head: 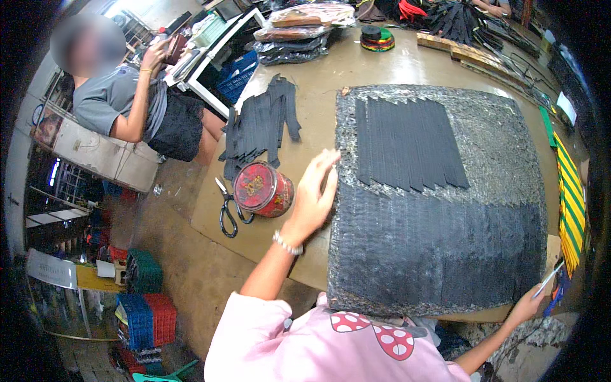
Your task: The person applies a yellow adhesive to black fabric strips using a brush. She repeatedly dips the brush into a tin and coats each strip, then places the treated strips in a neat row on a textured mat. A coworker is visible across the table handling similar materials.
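Note:
My left hand (316,193) holds nothing and is at the left edge of a glue-crusted, speckled board (501,143). Whether its fingertips press on the edge I cannot tell. On the board, black webbing strips (405,143) lie side by side, their ends cut at a slant. Nearer me, a second row of black strips (429,253) bears a whitish film. At the near right corner, my right hand (525,305) grips a thin pale tool (549,280), its kind unclear. Left of my left hand stand a red lidded tin (262,188) and black-handled scissors (228,210).
Loose black strips (262,122) lie in a pile beyond the tin. Yellow-and-green striped bands (569,200) line the right side. Webbing rolls (377,39), plastic-wrapped bundles (300,33) and wooden bars (477,59) are at the back. A person (138,100) sits at left, holding something.

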The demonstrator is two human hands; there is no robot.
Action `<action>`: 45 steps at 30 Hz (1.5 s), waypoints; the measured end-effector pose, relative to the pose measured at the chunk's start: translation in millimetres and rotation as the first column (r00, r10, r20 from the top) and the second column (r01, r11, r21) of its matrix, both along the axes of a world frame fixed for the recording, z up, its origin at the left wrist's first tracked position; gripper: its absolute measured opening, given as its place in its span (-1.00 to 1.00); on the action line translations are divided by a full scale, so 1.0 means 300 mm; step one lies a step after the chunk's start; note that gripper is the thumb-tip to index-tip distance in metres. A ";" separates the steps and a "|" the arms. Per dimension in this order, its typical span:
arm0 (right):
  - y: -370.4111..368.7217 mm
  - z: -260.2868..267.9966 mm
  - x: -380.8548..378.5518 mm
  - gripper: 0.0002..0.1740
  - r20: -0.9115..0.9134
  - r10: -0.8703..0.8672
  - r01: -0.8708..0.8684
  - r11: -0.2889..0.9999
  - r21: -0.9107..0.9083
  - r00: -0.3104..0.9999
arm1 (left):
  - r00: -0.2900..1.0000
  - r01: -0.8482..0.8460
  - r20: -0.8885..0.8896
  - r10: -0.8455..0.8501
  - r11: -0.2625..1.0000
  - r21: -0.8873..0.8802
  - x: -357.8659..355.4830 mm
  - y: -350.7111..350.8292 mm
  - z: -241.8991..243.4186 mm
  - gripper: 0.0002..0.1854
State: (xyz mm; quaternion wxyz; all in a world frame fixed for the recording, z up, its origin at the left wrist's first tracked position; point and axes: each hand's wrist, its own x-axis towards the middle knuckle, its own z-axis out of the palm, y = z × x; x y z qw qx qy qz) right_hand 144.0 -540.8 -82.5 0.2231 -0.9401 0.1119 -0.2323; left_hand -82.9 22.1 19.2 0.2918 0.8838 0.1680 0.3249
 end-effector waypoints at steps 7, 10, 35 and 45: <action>0.050 0.063 -0.022 -0.42 0.036 0.071 -0.074 0.993 0.088 0.997 | 0.945 0.047 -0.328 -0.002 0.990 0.130 0.207 0.145 -0.069 -0.45; 0.058 0.069 -0.027 -0.40 0.026 0.043 -0.045 0.996 0.078 0.999 | 0.924 0.049 -0.383 0.001 0.991 0.121 0.216 0.156 -0.115 -0.45; -0.085 -0.125 0.116 -0.48 0.291 0.205 -0.235 0.970 0.070 0.935 | 0.903 0.198 -0.410 -0.130 0.972 0.128 0.290 0.155 -0.036 -0.31; 0.091 0.032 -0.003 -0.72 0.343 0.167 -0.185 0.983 0.021 0.924 | 0.897 0.172 -0.439 -0.055 0.957 0.232 0.287 0.147 -0.080 -0.25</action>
